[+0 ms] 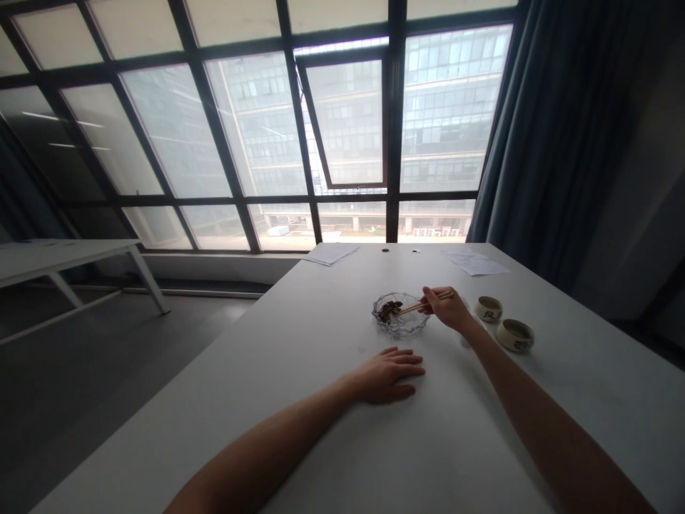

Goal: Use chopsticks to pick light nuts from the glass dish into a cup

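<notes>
Your right grip (pixel 447 308) pinches 2 wooden chopsticks (pixel 413 308), long axis pointing left, tips at the dark food (pixel 390 310) in the glass dish (pixel 412 327). Your left grip (pixel 386 375) lies open on the desk (pixel 300 357), just short of the dish (only the chopsticks reach the food).

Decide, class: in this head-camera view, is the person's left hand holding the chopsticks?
No, the left hand lies flat on the white table, while the right hand grips the wooden chopsticks.
</notes>
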Demonstrator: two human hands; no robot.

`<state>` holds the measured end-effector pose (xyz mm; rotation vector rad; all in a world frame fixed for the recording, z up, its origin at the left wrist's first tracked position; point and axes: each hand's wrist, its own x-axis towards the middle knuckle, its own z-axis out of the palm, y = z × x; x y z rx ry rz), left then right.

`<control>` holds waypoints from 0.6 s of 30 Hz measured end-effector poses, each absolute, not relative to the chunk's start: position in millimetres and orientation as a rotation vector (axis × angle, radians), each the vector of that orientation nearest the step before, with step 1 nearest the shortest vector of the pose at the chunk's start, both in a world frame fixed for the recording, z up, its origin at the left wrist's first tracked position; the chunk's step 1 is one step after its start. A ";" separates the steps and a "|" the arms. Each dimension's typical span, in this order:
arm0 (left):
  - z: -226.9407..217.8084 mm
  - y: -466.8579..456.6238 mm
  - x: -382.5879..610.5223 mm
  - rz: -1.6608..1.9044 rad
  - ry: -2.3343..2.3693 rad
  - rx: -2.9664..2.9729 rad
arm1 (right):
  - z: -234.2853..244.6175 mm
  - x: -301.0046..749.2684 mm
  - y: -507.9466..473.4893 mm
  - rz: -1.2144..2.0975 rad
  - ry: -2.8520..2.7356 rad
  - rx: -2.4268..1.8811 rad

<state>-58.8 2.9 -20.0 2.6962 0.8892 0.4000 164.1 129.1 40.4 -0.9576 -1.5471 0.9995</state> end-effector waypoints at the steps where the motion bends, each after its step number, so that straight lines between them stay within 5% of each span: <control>1: -19.7 3.0 -58.6 0.399 0.889 2.694 | 44.9 166.6 128.4 0.997 -1.532 -0.966; 10: -19.3 3.3 -56.3 0.396 0.881 2.695 | 94.7 200.0 112.0 0.917 -1.403 -1.106; 18: -15.8 2.9 -51.2 0.387 0.882 2.683 | 104.6 252.6 123.9 0.451 -1.376 -1.388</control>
